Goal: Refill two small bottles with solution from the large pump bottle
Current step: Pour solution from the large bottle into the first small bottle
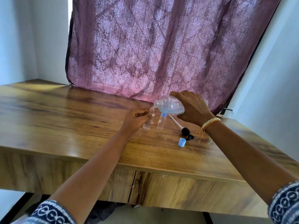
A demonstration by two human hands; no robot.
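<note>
From the head view, the right hand (pixel 192 109) grips the large bottle (pixel 169 105), its fingers wrapped over the top of the clear body, and holds it tipped almost flat with the open threaded neck pointing left and slightly down. Pale blue solution pools in the lower part of the tilted body. The neck sits directly above the mouth of an uncapped small bottle (pixel 149 121), and a thin stream of liquid seems to pass between them, though the clear plastic makes that hard to read. The left hand (pixel 135 119) holds this small bottle from the left side, fingers curled around its upper part, while its base rests on the wooden surface (pixel 64 120); a little clear liquid shows at its bottom. Just to the right stands a second small bottle (pixel 161 122), upright on the surface, wearing a light blue cap and partly tucked under the large bottle. The pump head (pixel 186 132), black with a long white dip tube, lies on the surface nearer the person and to the right of the small bottles. A loose light blue cap (pixel 182 141) lies just beside it, open end up. A band of yellow thread (pixel 209 124) circles the right wrist, and both forearms end in blue-and-white patterned sleeves (pixel 50 212). Behind the surface hangs a mauve patterned curtain (pixel 161 46).
</note>
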